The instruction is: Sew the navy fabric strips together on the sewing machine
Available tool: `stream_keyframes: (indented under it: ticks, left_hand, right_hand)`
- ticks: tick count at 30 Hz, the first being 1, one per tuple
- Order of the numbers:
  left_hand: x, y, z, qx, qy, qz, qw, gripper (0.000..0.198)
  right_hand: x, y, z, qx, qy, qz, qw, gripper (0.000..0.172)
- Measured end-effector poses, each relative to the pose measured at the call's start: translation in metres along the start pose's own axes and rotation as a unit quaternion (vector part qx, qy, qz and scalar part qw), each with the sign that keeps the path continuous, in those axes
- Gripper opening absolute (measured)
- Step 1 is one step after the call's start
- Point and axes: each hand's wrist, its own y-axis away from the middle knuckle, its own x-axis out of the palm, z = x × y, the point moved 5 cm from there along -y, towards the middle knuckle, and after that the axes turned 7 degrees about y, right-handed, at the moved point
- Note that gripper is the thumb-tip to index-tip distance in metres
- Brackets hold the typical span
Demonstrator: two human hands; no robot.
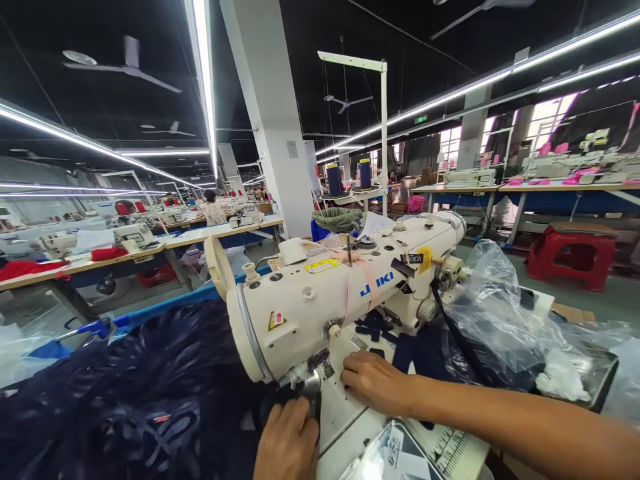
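Note:
A cream JUKI sewing machine [310, 300] stretches across the middle. My left hand [287, 437] is near its needle area at the bottom centre, fingers curled down on dark navy fabric [195, 373]. That fabric spreads in a large heap to the left. My right hand [375, 383] lies on the machine's pale bed [335, 400], right of the needle area, with its fingers bent together; whatever is under them is hidden. Small navy fabric pieces [373, 327] lie behind my right hand.
Clear plastic bags [495, 307] cover the right side of the table. A glossy phone-like case [393, 457] sits at the front edge beside a ruler scale [450, 448]. Two navy thread cones [365, 173] stand behind the machine. A red stool [573, 257] is at the right.

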Motion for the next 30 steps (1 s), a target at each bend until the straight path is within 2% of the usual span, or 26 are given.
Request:
stream_keyframes:
  ticks: [4,7,10,13,21,23,26,30]
  left_hand:
    - [0.015,-0.004,0.009,-0.003,0.006,0.064,0.998,0.024]
    - [0.01,0.007,0.013,-0.029,0.067,0.103,0.992,0.03]
    - [-0.006,0.019,0.009,-0.044,0.106,0.123,0.986,0.038]
    - [-0.019,0.026,0.001,-0.026,0.108,0.136,0.984,0.044]
    - [-0.017,0.029,-0.003,-0.024,0.086,0.169,0.982,0.051]
    - [-0.015,0.031,-0.004,-0.025,0.08,0.179,0.98,0.052]
    - [-0.012,0.034,-0.005,-0.029,0.073,0.185,0.98,0.048]
    - [-0.008,0.037,-0.006,-0.029,0.073,0.175,0.981,0.044]
  right_hand:
    - [-0.006,-0.011,0.02,-0.061,0.025,-0.012,0.998,0.012]
    - [-0.01,-0.008,0.024,-0.076,0.019,0.007,0.997,0.016]
    - [-0.009,-0.006,0.022,-0.063,0.006,0.02,0.998,0.024]
    - [-0.003,-0.011,0.022,-0.05,-0.003,0.007,0.999,0.02]
    - [0.014,-0.017,0.015,0.037,-0.061,-0.058,0.996,0.008]
    - [0.014,-0.018,0.012,0.066,-0.064,-0.045,0.995,0.006]
    - [0.014,-0.022,0.011,0.094,-0.057,0.014,0.994,0.009]
    - [0.012,-0.028,0.013,0.101,-0.045,0.055,0.992,0.013]
